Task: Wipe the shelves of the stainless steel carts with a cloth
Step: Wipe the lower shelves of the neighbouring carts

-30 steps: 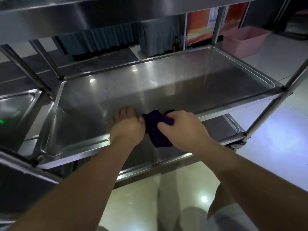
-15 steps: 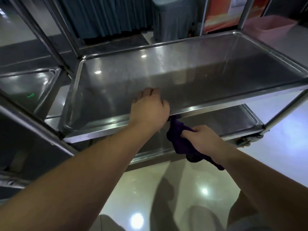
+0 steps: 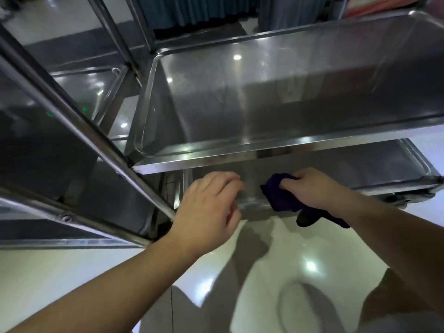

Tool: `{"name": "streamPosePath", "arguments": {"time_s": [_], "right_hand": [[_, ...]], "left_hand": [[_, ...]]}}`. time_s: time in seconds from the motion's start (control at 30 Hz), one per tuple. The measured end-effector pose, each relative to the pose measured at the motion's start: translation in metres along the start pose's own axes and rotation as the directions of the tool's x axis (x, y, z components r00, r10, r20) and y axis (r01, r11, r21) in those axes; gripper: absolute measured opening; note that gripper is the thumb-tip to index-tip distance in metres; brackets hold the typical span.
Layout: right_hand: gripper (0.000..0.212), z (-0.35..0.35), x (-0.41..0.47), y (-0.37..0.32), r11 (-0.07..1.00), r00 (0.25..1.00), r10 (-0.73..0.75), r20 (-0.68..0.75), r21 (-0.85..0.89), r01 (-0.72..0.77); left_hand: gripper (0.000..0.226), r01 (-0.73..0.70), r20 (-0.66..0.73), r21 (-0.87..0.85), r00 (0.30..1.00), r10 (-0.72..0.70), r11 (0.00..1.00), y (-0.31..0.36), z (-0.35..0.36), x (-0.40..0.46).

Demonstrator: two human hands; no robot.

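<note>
I see a dark purple crumpled cloth [image 3: 284, 197], silvery grey stainless steel cart shelves [image 3: 276, 155], and a glossy white tiled floor [image 3: 300, 248].

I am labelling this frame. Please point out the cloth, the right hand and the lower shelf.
cloth [image 3: 282, 195], head view, bunched middle.
right hand [image 3: 310, 186], head view, back of hand.
lower shelf [image 3: 394, 164], head view, bare surface, right part.

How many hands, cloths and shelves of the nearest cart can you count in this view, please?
Hands: 2, left hand and right hand
Purple cloth: 1
Cart shelves: 2, middle shelf and bottom shelf
Total: 5
</note>
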State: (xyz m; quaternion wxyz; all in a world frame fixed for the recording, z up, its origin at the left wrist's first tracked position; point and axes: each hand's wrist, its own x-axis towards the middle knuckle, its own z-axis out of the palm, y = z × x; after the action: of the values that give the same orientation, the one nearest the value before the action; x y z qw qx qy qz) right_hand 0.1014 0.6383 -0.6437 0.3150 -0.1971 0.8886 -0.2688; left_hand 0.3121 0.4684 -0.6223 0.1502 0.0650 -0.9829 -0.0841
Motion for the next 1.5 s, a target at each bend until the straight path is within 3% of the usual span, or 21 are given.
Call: {"name": "streamPosePath", "arguments": {"time_s": [0.13, 0.27, 0.4, 0.5, 0.63, 0.8, 0.93, 1.0, 1.1, 1.23, 1.37, 1.5], "right_hand": [[0.033, 0.020, 0.014, -0.011, 0.996, 0.999, -0.034, 0.035, -0.083, 0.037], [0.034, 0.039, 0.025, -0.029, 0.985, 0.994, -0.091, 0.060, -0.143, 0.099], [0.033, 0.059, 0.045, -0.051, 0.940, 0.983, -0.168, 0.080, -0.289, 0.184], [0.039, 0.073, 0.060, -0.064, 0.919, 0.985, -0.145, 0.096, -0.355, 0.170], [0.031, 0.102, 0.086, -0.069, 0.953, 0.973, -0.218, 0.079, -0.197, 0.230], [0.045, 0.140, 0.096, -0.071, 0.908, 0.941, -0.338, 0.032, -0.254, 0.334], [0.036, 0.172, 0.094, -0.055, 0.848, 0.878, -0.479, -0.001, -0.260, 0.463], [0.041, 0.187, 0.093, -0.051, 0.793, 0.828, -0.561, -0.008, -0.291, 0.535], [0.045, 0.211, 0.089, -0.043, 0.685, 0.731, -0.682, -0.009, -0.358, 0.635], [0.042, 0.240, 0.089, -0.039, 0.557, 0.648, -0.761, 0.040, -0.471, 0.684], [0.050, 0.271, 0.094, -0.053, 0.555, 0.707, -0.698, 0.116, -0.536, 0.637], [0.054, 0.292, 0.121, -0.074, 0.630, 0.766, -0.615, 0.187, -0.468, 0.620]], "left_hand": [[0.038, 0.180, 0.167, 0.014, 0.969, -0.180, 0.984, -0.022, 0.020, -0.023], [0.036, 0.256, 0.251, 0.050, 0.932, -0.260, 0.965, -0.046, 0.034, -0.046], [0.035, 0.279, 0.269, 0.087, 0.918, -0.292, 0.956, -0.074, 0.047, -0.061], [0.035, 0.269, 0.278, 0.101, 0.917, -0.287, 0.958, -0.091, 0.058, -0.067], [0.034, 0.263, 0.271, 0.105, 0.920, -0.282, 0.959, -0.111, 0.082, -0.072], [0.034, 0.308, 0.259, 0.102, 0.910, -0.324, 0.946, -0.124, 0.108, -0.081], [0.030, 0.392, 0.251, 0.029, 0.888, -0.386, 0.920, -0.131, 0.125, -0.098], [0.023, 0.506, 0.223, -0.088, 0.849, -0.479, 0.858, -0.135, 0.131, -0.107], [0.005, 0.683, 0.105, -0.287, 0.719, -0.687, 0.671, -0.141, 0.132, -0.119], [0.027, 0.723, -0.016, -0.515, 0.529, -0.848, 0.461, -0.147, 0.127, -0.117], [0.030, 0.678, -0.003, -0.621, 0.500, -0.866, 0.393, -0.156, 0.127, -0.095], [0.014, 0.505, 0.031, -0.806, 0.559, -0.829, 0.310, -0.169, 0.134, -0.072]]}}
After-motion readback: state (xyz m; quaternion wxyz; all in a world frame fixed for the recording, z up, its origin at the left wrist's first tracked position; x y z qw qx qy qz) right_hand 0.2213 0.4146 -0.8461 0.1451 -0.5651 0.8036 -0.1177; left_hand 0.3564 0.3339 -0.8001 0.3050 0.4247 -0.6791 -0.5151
